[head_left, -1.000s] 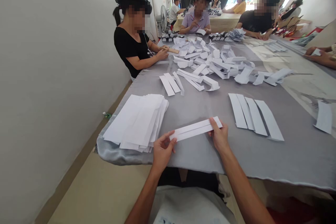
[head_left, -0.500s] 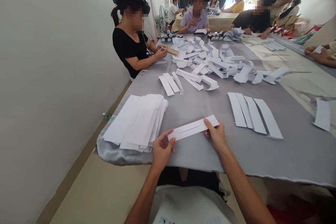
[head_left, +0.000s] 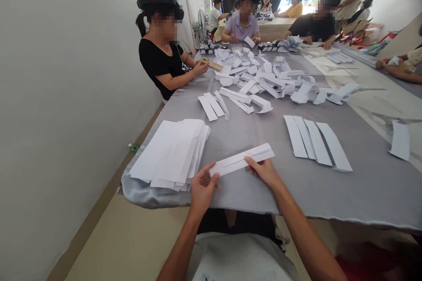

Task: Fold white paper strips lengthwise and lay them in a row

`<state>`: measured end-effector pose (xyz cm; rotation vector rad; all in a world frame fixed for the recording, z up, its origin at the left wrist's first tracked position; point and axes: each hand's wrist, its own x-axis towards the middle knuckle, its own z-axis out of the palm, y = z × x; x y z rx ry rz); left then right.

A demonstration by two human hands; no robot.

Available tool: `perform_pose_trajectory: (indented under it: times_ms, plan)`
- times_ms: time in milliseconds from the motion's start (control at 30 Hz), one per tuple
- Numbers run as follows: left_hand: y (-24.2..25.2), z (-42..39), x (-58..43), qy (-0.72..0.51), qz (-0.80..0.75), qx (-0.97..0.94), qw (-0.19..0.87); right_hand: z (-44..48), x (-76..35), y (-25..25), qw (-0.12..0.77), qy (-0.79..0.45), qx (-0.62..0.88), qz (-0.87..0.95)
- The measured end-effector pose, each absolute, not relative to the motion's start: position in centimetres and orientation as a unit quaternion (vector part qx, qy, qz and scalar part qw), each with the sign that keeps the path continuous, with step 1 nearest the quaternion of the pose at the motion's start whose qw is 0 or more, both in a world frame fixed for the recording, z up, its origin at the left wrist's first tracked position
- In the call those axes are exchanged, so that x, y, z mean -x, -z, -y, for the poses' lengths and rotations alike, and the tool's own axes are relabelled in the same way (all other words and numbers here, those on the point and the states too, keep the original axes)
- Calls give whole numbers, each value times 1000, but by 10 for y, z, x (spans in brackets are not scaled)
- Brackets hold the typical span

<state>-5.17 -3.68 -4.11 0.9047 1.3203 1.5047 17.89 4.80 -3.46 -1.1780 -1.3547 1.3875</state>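
A long strip of folded white paper (head_left: 235, 161) is held slanting above the near edge of the grey-covered table, its right end higher. My left hand (head_left: 203, 184) pinches the left end between thumb and fingers. With thumb on top and fingers beneath, my right hand (head_left: 263, 170) grips the lower edge right of the middle. A lengthwise fold line runs along the strip, and a flap lifts slightly toward the right. Just left of my hands lies a stack of flat white paper sheets (head_left: 171, 149). Several folded paper strips (head_left: 316, 142) lie side by side to the right.
A large heap of folded white papers (head_left: 260, 72) covers the table's middle. A few strips (head_left: 211, 106) lie beyond the stack. Co-workers sit around the table (head_left: 250, 127); one in black (head_left: 161, 61) works at the left, beside the wall (head_left: 66, 96).
My right hand has slid left along the strip, from its right end toward the middle. The strip's flap has lifted a little. My left hand stays at the left end.
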Motion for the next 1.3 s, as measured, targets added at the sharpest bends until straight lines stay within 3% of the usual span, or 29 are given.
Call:
perform_pose_trajectory:
  times_ms: [433,767,1067,1300]
  plan:
    - [34,41,59,-551,-465,-374,584,-37,-174,26,364,-665,306,575]
    - [36,43,57,-509,-476,-519,494,-41,-169,26,392,-665,321,548]
    - [28,50,56,-399,-508,-579,497,-44,-172,33,409,-701,316,492]
    - [28,49,56,-384,-513,-604,474,-36,-168,28,264,-780,222,522]
